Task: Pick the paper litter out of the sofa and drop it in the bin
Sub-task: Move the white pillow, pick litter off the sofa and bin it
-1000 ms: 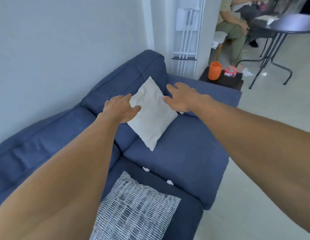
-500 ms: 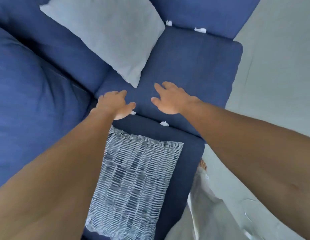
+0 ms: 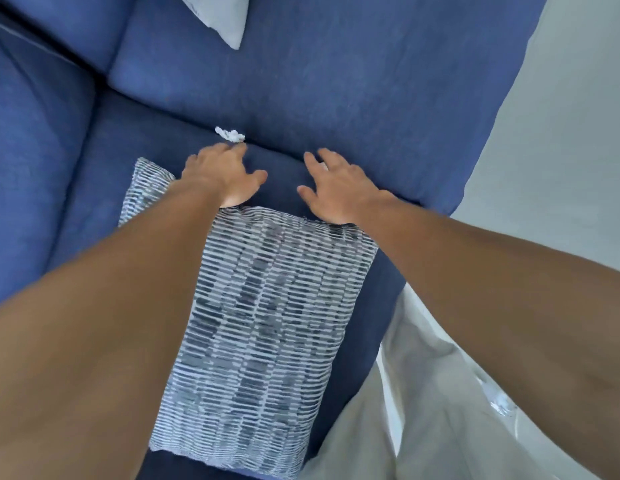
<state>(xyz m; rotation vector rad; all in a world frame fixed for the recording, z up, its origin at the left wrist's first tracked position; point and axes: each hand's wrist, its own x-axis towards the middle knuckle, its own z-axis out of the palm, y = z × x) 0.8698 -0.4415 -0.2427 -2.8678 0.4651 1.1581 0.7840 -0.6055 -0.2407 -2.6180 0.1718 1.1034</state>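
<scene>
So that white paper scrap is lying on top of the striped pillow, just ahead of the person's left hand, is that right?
Not quite. The paper scrap is not on the striped pillow. The head view shows it lying on the blue sofa, at the seam between two seat cushions. It is indeed just ahead of the left hand.

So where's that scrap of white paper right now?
In the head view, the paper scrap lies left of centre in a seam of the sofa, just beyond the left hand.
</scene>
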